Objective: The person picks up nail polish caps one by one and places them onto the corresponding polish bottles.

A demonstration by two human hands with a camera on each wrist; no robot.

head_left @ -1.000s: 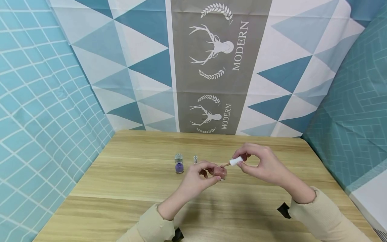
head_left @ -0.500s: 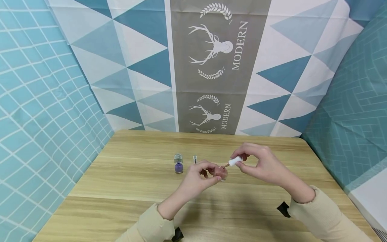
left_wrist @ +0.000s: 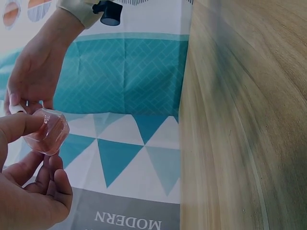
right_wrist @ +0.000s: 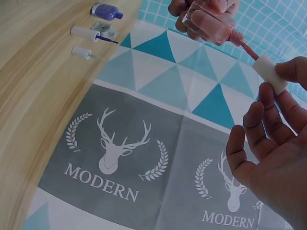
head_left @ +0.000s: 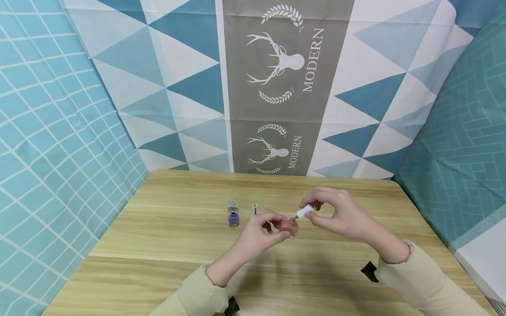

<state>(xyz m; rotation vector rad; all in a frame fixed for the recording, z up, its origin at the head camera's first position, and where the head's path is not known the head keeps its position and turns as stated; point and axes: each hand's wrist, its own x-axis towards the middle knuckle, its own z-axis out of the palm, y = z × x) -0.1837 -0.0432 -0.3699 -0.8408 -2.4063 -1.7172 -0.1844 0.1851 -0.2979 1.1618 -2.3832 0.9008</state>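
A bottle of pink nail polish (head_left: 290, 226) is pinched between the thumb and fingers of my left hand (head_left: 258, 233), above the table. In the right wrist view the bottle (right_wrist: 208, 24) lies tilted, its neck towards my right hand. My right hand (head_left: 341, 214) grips a white brush cap (head_left: 305, 211) between thumb and fingers. The polish-coated brush stem (right_wrist: 248, 50) runs from the cap into the bottle's mouth; its tip is hidden in the neck. Seen from the left wrist, the bottle (left_wrist: 48, 132) largely hides the cap.
An uncapped purple polish bottle (head_left: 233, 219) stands on the wooden table (head_left: 166, 245), left of my left hand. Right behind it is a clear bottle (head_left: 233, 206). A white cap with a dark brush (right_wrist: 85, 33) and a cap with a pale brush (right_wrist: 81, 52) stand nearby. Patterned cloths hang around the table.
My right hand has shifted slightly left, bringing the cap closer to the bottle, with less brush stem showing. The left hand and bottle have hardly moved.
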